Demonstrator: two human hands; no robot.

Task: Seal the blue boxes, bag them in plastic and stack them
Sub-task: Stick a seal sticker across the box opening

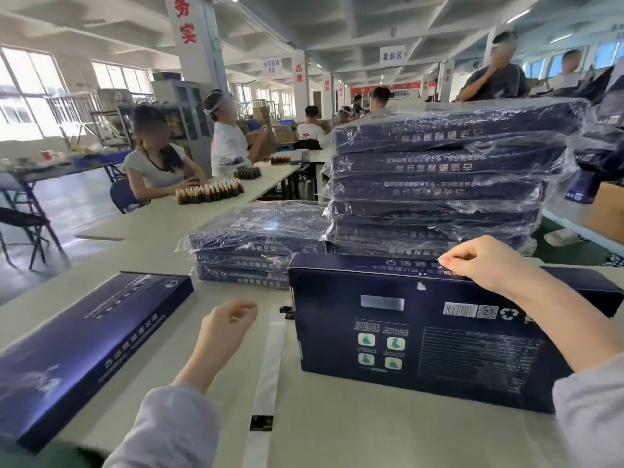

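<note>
**Hands apart: right on the far edge, left idle by the strip**

Right hand [486, 265] at the far long edge of the blue box [405, 336], thumb and forefinger closed in a pinch on that edge, about midway along it. Seal sticker under the fingertips or not: cannot tell. Left hand [229, 319] off the box, hovering over the worktop [337, 434] just left of the box's left short end, fingers loosely curled, nothing in them.

Box near and right of centre, printed back face up, long axis left to right, long edges lying across the reach rather than along it. Puts the far edge under the right hand alone. Leaves the left short end and the near-left corner closest to the left hand.

Between left hand and box, a white backing strip [270, 359] laid near to far. One dark sticker [261, 423] toward its near end, and a second dark piece [287, 312], likely another sticker, at its far end just beside the box's left end. Reads as sealing in hand, with bagging of this box not yet begun. Any next sticker likely a short reach for the left hand.

Second unbagged box [84, 349] at near left, well apart, long axis slanting toward the far right. Farther off, already in plastic: low stack [256, 244] beyond the left hand, tall stack [439, 184] directly behind the box. Touching its far edge or just clear of it: cannot tell.
</note>
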